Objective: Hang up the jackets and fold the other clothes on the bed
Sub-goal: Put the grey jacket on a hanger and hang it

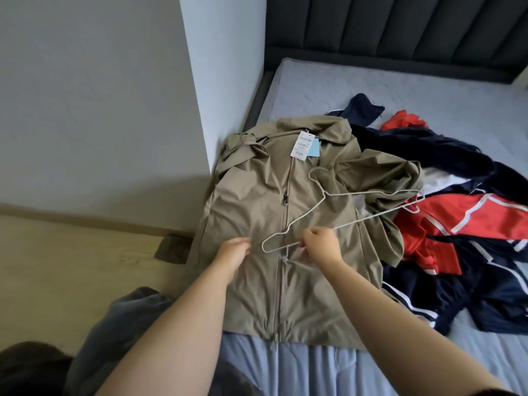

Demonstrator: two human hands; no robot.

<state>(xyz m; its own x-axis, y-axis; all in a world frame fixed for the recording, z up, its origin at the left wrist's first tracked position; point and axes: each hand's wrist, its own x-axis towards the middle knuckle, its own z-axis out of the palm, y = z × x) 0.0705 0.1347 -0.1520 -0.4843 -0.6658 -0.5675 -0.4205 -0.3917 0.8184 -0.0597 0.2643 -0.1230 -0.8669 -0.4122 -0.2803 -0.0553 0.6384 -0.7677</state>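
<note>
Pinching hanger (371, 215) near-left end with my right hand (321, 245); left hand (234, 248) grips jacket (257, 195) alongside. Hanger's long axis runs far-right.

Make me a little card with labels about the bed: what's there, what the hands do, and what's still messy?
Jacket: khaki jacket lying flat, front up, on the bed
Tags: price tags at its collar
Hanger: wire hanger lying on the jacket
Left hand: left hand grips the jacket's front
Right hand: right hand seems to pinch the hanger's near end
Messy: navy and red clothes heaped beside it, unfolded
</note>
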